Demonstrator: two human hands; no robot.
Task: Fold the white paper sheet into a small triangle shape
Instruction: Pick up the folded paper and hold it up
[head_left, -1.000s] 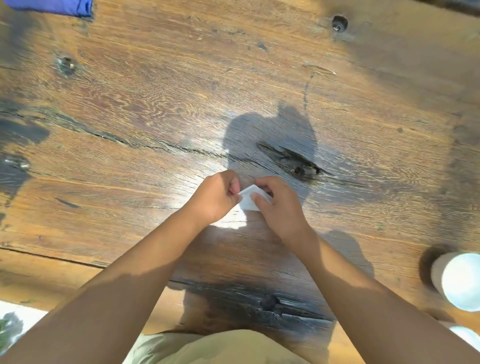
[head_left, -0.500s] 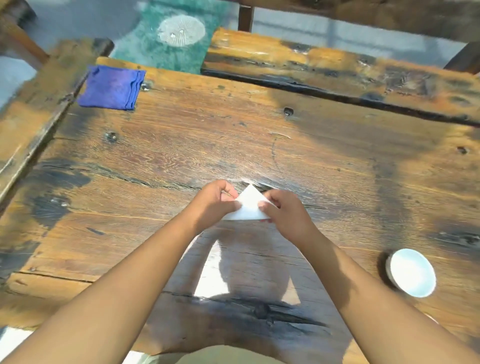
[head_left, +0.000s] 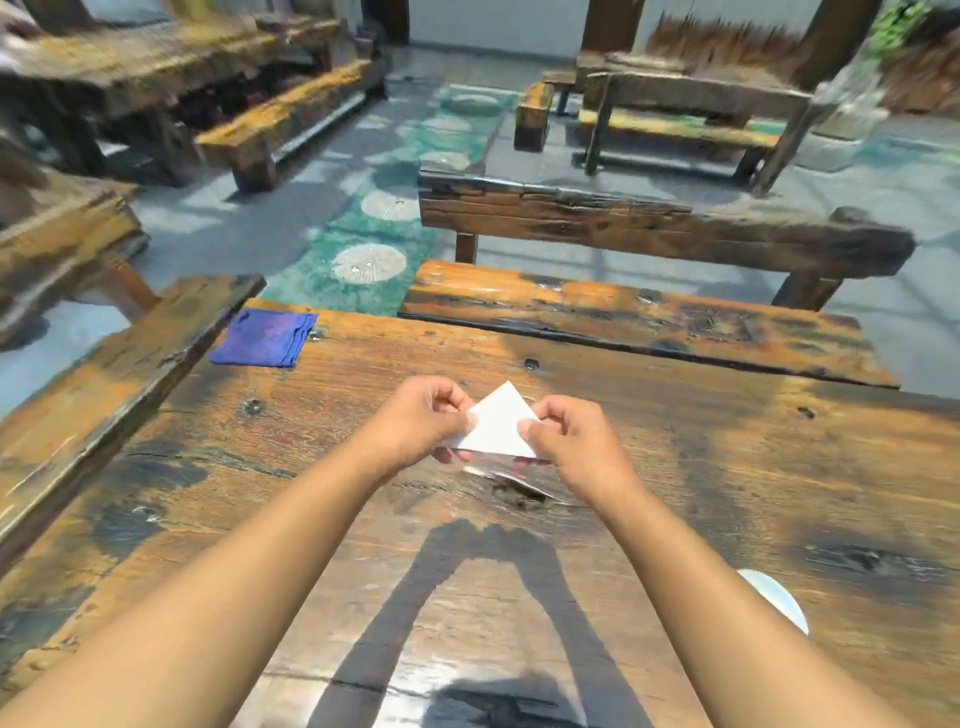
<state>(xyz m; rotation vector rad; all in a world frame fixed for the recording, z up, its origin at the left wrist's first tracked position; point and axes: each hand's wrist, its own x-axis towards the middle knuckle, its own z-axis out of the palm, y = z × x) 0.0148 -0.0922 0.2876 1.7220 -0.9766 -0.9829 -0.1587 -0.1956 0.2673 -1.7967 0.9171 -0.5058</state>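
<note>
The white paper (head_left: 500, 426) is folded into a small triangle, its point up, and is held in the air above the wooden table (head_left: 675, 493). My left hand (head_left: 415, 423) pinches its left corner between thumb and fingers. My right hand (head_left: 571, 441) pinches its right corner the same way. The lower edge of the paper is partly hidden by my fingers.
A folded blue cloth (head_left: 264, 338) lies at the table's far left corner. A white bowl (head_left: 776, 597) sits near the right front, partly behind my right forearm. Wooden benches (head_left: 649, 228) stand beyond the table's far edge and another bench (head_left: 104, 374) runs along the left.
My hands lifted the folded triangle off the table and now hold it up. The camera tilted upward, bringing the benches and floor into view.
</note>
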